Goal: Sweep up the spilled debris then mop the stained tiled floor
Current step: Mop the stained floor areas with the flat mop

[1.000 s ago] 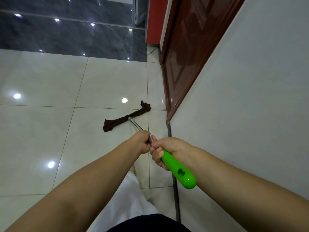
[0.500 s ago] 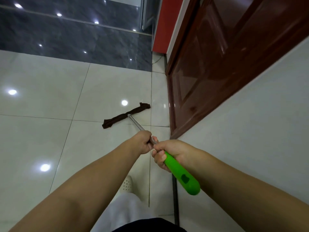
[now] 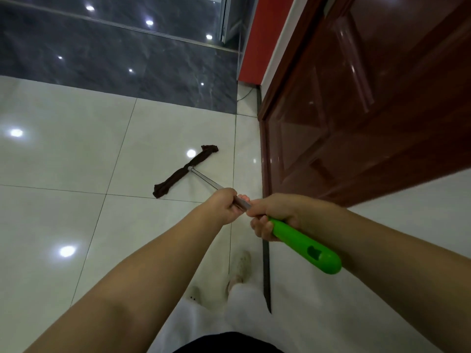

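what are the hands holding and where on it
Both hold the mop: the right hand grips the top of its green handle, the left hand grips the metal shaft just below.

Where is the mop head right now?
In the head view, the mop head lies flat on the pale floor tile, ahead of both hands and left of the brown door.

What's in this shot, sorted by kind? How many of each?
Mops: 1, the mop with a green handle
Hands: 2, left hand and right hand, both gripping the mop
Shoes: 2, shoe and shoe
Doors: 1, the brown door
Total: 6
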{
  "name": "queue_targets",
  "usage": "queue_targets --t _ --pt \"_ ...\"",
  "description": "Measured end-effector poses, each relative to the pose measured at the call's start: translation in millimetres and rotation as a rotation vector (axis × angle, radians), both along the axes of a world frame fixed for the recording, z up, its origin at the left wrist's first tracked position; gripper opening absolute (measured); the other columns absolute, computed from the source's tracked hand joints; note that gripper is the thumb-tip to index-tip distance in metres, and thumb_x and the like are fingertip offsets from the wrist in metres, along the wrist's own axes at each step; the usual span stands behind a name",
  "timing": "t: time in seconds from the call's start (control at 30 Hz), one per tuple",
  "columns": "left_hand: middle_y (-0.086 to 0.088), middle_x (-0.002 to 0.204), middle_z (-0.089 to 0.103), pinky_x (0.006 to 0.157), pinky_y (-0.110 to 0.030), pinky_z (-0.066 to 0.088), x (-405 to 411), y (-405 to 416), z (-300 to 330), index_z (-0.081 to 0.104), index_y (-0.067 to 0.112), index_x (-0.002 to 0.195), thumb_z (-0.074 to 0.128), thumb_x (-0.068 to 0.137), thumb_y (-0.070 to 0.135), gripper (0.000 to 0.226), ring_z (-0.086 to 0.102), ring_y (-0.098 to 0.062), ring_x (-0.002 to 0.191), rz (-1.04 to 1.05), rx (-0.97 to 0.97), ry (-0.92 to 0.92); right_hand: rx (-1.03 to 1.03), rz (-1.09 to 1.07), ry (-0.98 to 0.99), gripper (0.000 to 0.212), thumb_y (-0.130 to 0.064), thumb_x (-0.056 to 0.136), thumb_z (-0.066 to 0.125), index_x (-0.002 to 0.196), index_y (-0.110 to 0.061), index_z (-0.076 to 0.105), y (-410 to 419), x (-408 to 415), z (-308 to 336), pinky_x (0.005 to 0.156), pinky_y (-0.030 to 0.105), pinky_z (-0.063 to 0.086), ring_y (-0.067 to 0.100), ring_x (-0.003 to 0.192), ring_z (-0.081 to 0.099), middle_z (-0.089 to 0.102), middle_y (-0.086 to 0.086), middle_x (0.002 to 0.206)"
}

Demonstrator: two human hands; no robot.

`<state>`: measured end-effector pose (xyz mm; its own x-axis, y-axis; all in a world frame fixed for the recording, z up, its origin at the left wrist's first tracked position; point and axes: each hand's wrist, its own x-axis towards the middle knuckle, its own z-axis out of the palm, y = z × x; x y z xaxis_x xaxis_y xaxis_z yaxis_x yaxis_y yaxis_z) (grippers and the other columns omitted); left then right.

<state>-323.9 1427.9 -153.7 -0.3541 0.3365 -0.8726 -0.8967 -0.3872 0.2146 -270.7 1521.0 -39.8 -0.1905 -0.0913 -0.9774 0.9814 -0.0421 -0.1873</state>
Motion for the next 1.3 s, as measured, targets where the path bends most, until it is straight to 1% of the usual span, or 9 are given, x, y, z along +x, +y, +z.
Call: queue_targets --t 0.07,0.13,0.23,0.33,0.4,0.67,0.87,1.07,1.3 --pt "-0.011 0.075 0.04 0.037 -0.022 0.048 -18.4 10.9 -0.6 0.032 0.001 0.137 0.03 0.098 0.002 0.04 0.044 -0.017 0.059 0.037 -0.001 -0.001 0.015 0.061 0.006 0.042 -0.006 0.096 0.043 0.137 -0.012 0.044 13.2 -23.0 -0.5 0.028 0.012 0.033 0.005 0.03 0.035 0.041 0.001 0.048" --pt "-0.012 0.076 0.042 0.039 -0.027 0.048 -38.0 20.9 2.4 0.038 0.002 0.126 0.029 0.098 0.003 0.029 0.045 -0.017 0.06 0.068 0.006 0.004 0.023 0.116 0.012 0.043 -0.005 0.096 0.042 0.138 -0.013 0.042 26.3 -49.1 0.6 0.028 0.012 0.032 0.005 0.029 0.035 0.041 0.001 0.048" --pt "-0.013 0.081 0.041 0.058 -0.026 0.047 -73.2 35.3 7.5 0.039 0.001 0.101 0.028 0.099 0.003 0.011 0.046 -0.017 0.063 0.164 0.049 0.004 0.036 0.231 0.02 0.047 -0.004 0.097 0.04 0.143 -0.014 0.038 46.0 -96.5 1.0 0.027 0.012 0.031 0.005 0.028 0.035 0.036 0.002 0.058" --pt "-0.013 0.081 0.042 0.075 -0.025 0.045 -112.2 53.5 13.6 0.041 0.001 0.093 0.027 0.1 0.004 0.016 0.046 -0.017 0.064 0.267 0.048 -0.005 0.045 0.354 0.032 0.049 -0.003 0.097 0.04 0.144 -0.014 0.036 66.7 -147.5 1.7 0.027 0.012 0.031 0.005 0.028 0.034 0.035 0.002 0.06" --pt "-0.012 0.081 0.041 0.078 -0.024 0.044 -135.5 65.2 15.9 0.041 0.0 0.086 0.026 0.101 0.005 0.021 0.045 -0.017 0.064 0.33 0.023 -0.034 0.046 0.422 0.038 0.048 -0.002 0.096 0.04 0.142 -0.015 0.038 78.9 -175.6 4.2 0.028 0.012 0.032 0.005 0.03 0.035 0.036 0.002 0.059" --pt "-0.01 0.074 0.041 0.057 -0.026 0.046 -201.8 79.2 -1.3 0.043 0.001 0.083 0.026 0.1 0.008 0.025 0.045 -0.016 0.06 0.429 -0.028 -0.057 -0.047 0.579 0.049 0.05 0.001 0.094 0.041 0.139 -0.02 0.039 95.9 -253.0 -15.1 0.029 0.012 0.033 0.004 0.03 0.037 0.04 0.0 0.046" --pt "-0.01 0.073 0.04 0.051 -0.026 0.049 -238.9 66.4 -8.4 0.042 0.001 0.082 0.026 0.099 0.005 0.024 0.044 -0.017 0.06 0.469 -0.064 -0.043 -0.097 0.582 0.035 0.049 0.0 0.094 0.039 0.14 -0.018 0.038 87.2 -297.1 -29.0 0.029 0.011 0.033 0.004 0.029 0.038 0.04 0.0 0.047" --pt "-0.009 0.07 0.038 0.056 -0.03 0.044 -283.5 47.7 -16.5 0.04 0.002 0.081 0.025 0.1 0.004 0.024 0.041 -0.017 0.059 0.49 -0.058 -0.04 -0.129 0.636 0.032 0.055 -0.001 0.095 0.038 0.148 -0.016 0.032 72.9 -344.5 -39.9 0.029 0.011 0.032 0.003 0.028 0.036 0.04 -0.001 0.045" --pt "-0.013 0.072 0.042 0.04 -0.032 0.055 -364.8 6.8 -26.6 0.044 -0.003 0.085 0.029 0.1 0.005 0.023 0.049 -0.021 0.063 0.507 0.001 -0.055 -0.125 0.719 0.058 0.05 -0.003 0.098 0.037 0.145 -0.021 0.033 41.7 -434.0 -38.4 0.028 0.01 0.029 0.003 0.029 0.033 0.037 0.0 0.049"
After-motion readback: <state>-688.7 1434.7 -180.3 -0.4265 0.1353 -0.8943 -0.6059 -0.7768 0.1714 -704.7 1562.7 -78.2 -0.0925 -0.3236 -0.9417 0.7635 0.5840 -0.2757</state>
